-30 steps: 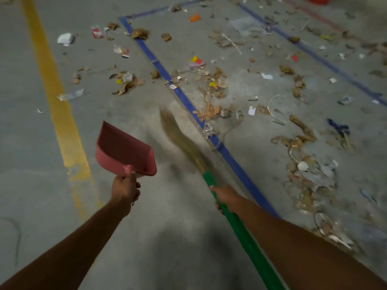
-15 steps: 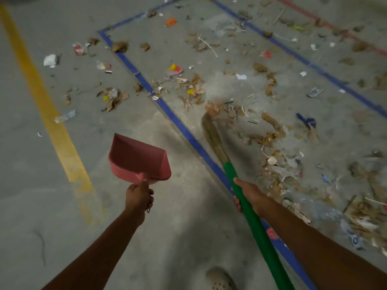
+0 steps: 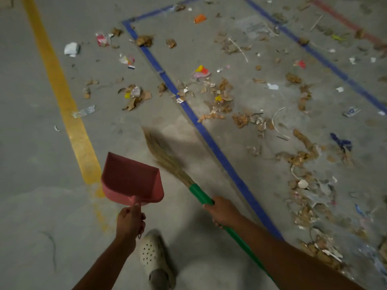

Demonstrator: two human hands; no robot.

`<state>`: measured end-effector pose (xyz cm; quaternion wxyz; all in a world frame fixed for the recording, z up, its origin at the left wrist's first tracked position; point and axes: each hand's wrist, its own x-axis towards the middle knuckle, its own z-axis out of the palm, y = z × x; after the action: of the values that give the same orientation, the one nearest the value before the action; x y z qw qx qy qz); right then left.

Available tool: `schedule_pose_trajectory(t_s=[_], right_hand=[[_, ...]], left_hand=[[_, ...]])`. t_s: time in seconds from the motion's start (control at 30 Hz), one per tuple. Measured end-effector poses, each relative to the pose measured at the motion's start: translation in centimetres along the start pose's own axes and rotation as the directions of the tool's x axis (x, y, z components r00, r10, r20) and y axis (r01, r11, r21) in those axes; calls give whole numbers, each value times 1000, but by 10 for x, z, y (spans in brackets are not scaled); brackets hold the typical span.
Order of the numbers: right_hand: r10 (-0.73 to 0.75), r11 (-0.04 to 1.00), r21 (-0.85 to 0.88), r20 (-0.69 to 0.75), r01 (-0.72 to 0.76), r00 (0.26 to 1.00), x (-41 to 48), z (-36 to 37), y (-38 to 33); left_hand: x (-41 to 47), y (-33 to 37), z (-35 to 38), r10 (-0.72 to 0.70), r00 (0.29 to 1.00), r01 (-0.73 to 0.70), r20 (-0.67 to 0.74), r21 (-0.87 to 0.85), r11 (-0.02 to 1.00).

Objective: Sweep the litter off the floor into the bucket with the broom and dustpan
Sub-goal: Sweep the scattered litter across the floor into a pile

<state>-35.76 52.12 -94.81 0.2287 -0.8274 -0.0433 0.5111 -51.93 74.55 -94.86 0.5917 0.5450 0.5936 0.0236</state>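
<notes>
Litter (image 3: 303,158): light dry scraps (leaf, paper, plastic), mostly R of blue tape line (image 3: 209,139); scatters easily. Broom (image 3: 165,158) soft, whippy. R hand (image 3: 222,210) clamped on its green handle, near head. L hand (image 3: 129,222) grips dustpan (image 3: 132,181), held in air. Vs 0.5 s ago: broom swung back off litter, now L of line beside dustpan.

You can't read any words or numbers here. The small white and blue wrapper (image 3: 351,111) on the grey concrete floor (image 3: 31,164) has some print, but it is too blurry.
</notes>
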Motion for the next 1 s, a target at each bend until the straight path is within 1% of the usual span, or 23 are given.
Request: schedule_pose_trajectory(t_s=[0.07, 0.13, 0.17, 0.23, 0.3, 0.4, 0.43, 0.5, 0.57, 0.63, 0.7, 0.77, 0.83, 1.0], right_hand=[[28, 998, -61, 1, -28, 1000, 41, 13, -16], [77, 996, -49, 7, -77, 997, 75, 16, -29], [117, 993, -17, -15, -118, 993, 90, 14, -33], [214, 974, 101, -121, -202, 969, 116, 3, -41], [292, 942, 240, -243, -234, 925, 138, -8, -47], [373, 845, 506, -328, -172, 868, 147, -29, -70], [387, 816, 560, -340, -146, 857, 143, -37, -82], [382, 796, 595, -348, -114, 856, 131, -50, -111], [325, 830, 553, -370, -75, 870, 117, -55, -140], [238, 897, 439, -393, -46, 888, 106, -52, -170], [143, 951, 308, -376, -22, 916, 101, -44, -201], [59, 976, 216, -327, 14, 943, 104, -33, -230], [-8, 991, 128, -243, 40, 970, 115, -21, -259], [-90, 994, -66, -64, 86, 994, 142, 17, -336]], left_hand=[[35, -5, -14, -47, 999, 47, 5, -6, 999], [69, -5, -30, -74, 997, 75, 19, -20, 997], [86, -2, -38, -84, 996, 85, 27, -21, 996], [115, 9, -54, -97, 995, 98, 37, -31, 995], [139, 23, -70, -95, 994, 96, 45, -27, 995], [162, 50, -90, -86, 995, 87, 45, -14, 996], [168, 60, -96, -83, 995, 85, 48, -26, 996], [179, 83, -108, -79, 996, 81, 49, -44, 996], [187, 105, -118, -68, 997, 70, 44, -49, 996], [194, 125, -127, -61, 998, 63, 29, -56, 996], [202, 143, -135, -62, 998, 63, 5, -66, 996], [211, 159, -143, -73, 997, 72, -15, -83, 994], [220, 172, -151, -97, 994, 93, -40, -104, 990], [241, 202, -180, -163, 976, 136, -144, -185, 973]])
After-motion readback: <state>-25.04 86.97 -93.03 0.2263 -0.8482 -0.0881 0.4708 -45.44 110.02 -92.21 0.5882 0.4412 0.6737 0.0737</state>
